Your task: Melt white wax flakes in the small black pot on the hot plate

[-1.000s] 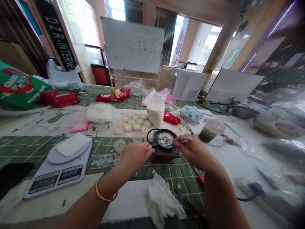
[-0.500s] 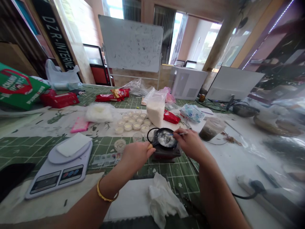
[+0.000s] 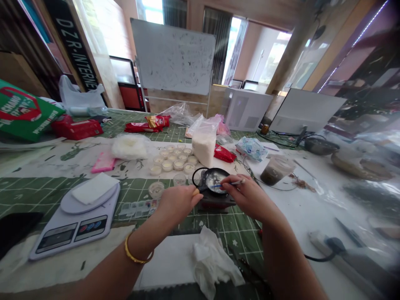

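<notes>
A small black frying pan (image 3: 225,171) rests on a dark, compact hot plate (image 3: 215,204). White flaky stuff (image 3: 213,181), partly melted by its look, lies in the pan. My left hand (image 3: 179,202) is closed around the pan's handle (image 3: 195,192), whose pale end shows at the fingers. Pinched in my right hand (image 3: 246,193) is a thin blue-and-white stick (image 3: 233,183), its tip down in the white stuff. What kind of stick it is I cannot make out. Behind the pan stand several small clear cups (image 3: 179,165) holding something pale.
A kitchen scale (image 3: 93,200) with a white sheet on it stands at left. Behind the pan is a bag of white granules (image 3: 204,146). A cup of dark liquid (image 3: 276,170) stands right of my right hand. Crumpled tissue (image 3: 214,262) and a power strip (image 3: 331,254) lie nearer.
My right hand has shifted slightly down and toward me with the stick, whose tip has moved within the pan. The left hand keeps its hold on the handle.
</notes>
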Demonstrator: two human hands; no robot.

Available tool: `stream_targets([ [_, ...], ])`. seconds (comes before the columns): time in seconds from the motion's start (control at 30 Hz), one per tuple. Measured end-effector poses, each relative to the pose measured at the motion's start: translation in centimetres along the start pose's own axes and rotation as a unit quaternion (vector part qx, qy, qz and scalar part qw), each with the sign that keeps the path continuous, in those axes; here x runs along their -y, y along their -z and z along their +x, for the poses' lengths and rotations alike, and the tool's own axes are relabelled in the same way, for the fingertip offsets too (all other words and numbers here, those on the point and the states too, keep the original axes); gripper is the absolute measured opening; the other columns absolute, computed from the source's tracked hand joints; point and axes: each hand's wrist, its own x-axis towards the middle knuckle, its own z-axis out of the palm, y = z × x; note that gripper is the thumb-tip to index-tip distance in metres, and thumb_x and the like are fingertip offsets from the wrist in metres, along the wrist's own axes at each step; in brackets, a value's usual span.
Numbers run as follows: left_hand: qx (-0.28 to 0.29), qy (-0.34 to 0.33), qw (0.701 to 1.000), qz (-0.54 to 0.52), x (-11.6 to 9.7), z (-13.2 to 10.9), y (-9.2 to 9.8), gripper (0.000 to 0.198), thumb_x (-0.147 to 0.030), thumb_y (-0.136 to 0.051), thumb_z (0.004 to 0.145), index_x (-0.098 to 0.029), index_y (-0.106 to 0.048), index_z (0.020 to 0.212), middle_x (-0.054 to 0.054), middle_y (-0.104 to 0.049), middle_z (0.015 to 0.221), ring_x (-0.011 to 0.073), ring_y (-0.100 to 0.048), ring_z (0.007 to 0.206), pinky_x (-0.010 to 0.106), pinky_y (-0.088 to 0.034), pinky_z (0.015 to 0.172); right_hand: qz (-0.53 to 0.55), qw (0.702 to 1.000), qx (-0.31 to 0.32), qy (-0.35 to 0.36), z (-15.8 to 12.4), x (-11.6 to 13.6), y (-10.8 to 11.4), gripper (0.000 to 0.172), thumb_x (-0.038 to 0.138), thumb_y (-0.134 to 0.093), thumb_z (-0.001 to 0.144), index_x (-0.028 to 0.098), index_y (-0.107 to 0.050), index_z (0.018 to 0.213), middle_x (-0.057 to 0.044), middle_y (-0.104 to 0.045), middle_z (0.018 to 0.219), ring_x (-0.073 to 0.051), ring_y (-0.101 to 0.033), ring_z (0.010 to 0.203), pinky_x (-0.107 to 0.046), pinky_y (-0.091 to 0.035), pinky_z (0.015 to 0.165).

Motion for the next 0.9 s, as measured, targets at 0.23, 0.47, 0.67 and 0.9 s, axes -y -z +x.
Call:
stream_targets([
  [0.23,-0.008,-0.009,1.0,0.002,0.06,-0.04,-0.19,0.039,-0.047,-0.037,0.088,-0.019,-0.061,0.078,0.007,-0.067,0.071,0.0231,-0.064,0.066,0.026,-0.038,0.051,-0.007,1.0,0.007,-0.009,0.07,-0.08,0.1,0.024,0.031,-0.04,0.088,0.022,-0.063,0.083,-0.002,-0.069,0.087,-0.019,-0.06,0.088,-0.033,-0.037,0.085],
  [0.47,-0.008,-0.006,1.0,0.007,-0.02,-0.04,-0.21,0.04,-0.047,-0.036,0.088,-0.019,-0.061,0.078,0.007,-0.067,0.072,0.0241,-0.064,0.067,0.027,-0.038,0.051,-0.054,0.997,-0.014,-0.056,0.0,-0.26,0.27,0.024,0.03,-0.041,0.087,0.021,-0.063,0.084,-0.004,-0.069,0.082,-0.021,-0.06,0.089,-0.037,-0.035,0.088],
  [0.67,-0.008,-0.005,1.0,-0.002,0.0,-0.03,-0.24,0.037,-0.046,-0.037,0.088,-0.02,-0.061,0.077,0.006,-0.068,0.071,0.0242,-0.064,0.068,0.027,-0.039,0.052,-0.02,0.999,-0.012,-0.025,0.11,-0.19,0.26,0.021,0.028,-0.043,0.086,0.021,-0.063,0.089,-0.003,-0.068,0.086,-0.019,-0.06,0.088,-0.033,-0.038,0.083],
  [0.9,-0.01,-0.008,1.0,-0.002,0.04,0.01,-0.25,0.036,-0.046,-0.038,0.088,-0.019,-0.061,0.077,0.006,-0.068,0.072,0.0242,-0.064,0.067,0.027,-0.04,0.052,0.005,1.0,0.012,0.002,0.02,-0.01,0.07,0.021,0.03,-0.042,0.087,0.023,-0.062,0.086,-0.001,-0.069,0.088,-0.017,-0.06,0.089,-0.032,-0.038,0.085],
])
